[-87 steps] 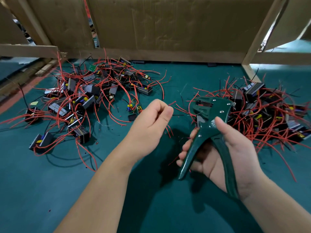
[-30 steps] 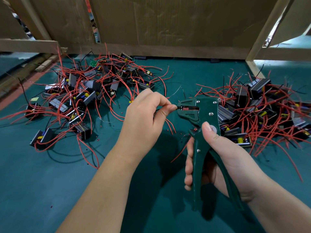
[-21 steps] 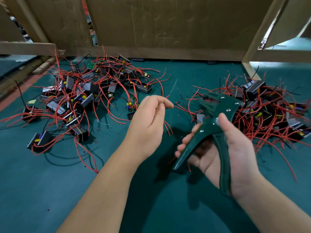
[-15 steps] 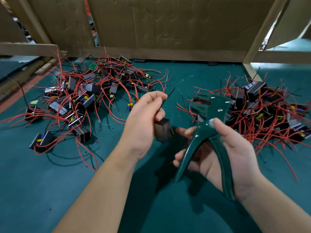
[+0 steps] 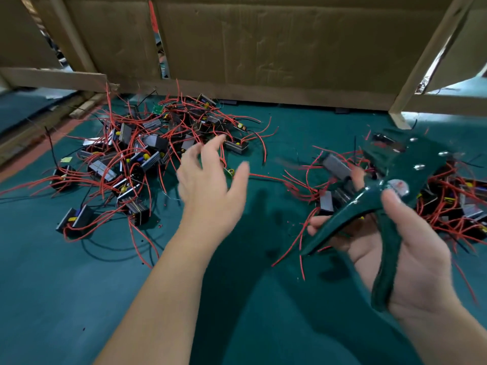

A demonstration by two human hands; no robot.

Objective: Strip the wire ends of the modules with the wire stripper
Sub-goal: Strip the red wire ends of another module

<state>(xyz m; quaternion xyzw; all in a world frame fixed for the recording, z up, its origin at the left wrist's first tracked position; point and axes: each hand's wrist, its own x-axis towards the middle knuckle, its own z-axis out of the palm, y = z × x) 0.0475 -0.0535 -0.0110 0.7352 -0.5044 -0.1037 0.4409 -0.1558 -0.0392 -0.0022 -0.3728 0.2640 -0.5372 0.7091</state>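
Small black modules with long red wire leads lie in two tangled heaps on the dark green counter (image 5: 66,285): a larger heap on the left (image 5: 147,159) and another on the right (image 5: 448,201), well apart, with a strip of bare mat between them. That split reads as a sorting scheme, one heap waiting and one finished. The wire tips are too fine and blurred to tell which is which.

The left hand (image 5: 208,185) hangs palm-down over the near edge of the left heap. Its fingers (image 5: 210,148) are spread wide and have hold of nothing. The thumb is splayed out to the side, which looks like a hand shaping itself to pick out one module or one lead from the tangle.

The right hand (image 5: 411,246) holds the dark green wire stripper (image 5: 390,180) out over the right heap, its head pointing up and away. The thumb lies along the upper handle near the pivot and the fingers (image 5: 316,227) curl under the lower handle. The two handles stand well apart, so the tool appears to be unsqueezed and ready for a wire. I see no wire in its head, though that part is smeared by blur.

Brown cardboard sheets (image 5: 263,48) on pale wooden battens (image 5: 432,54) wall in the back of the counter, probably to stop modules and offcuts sliding off.
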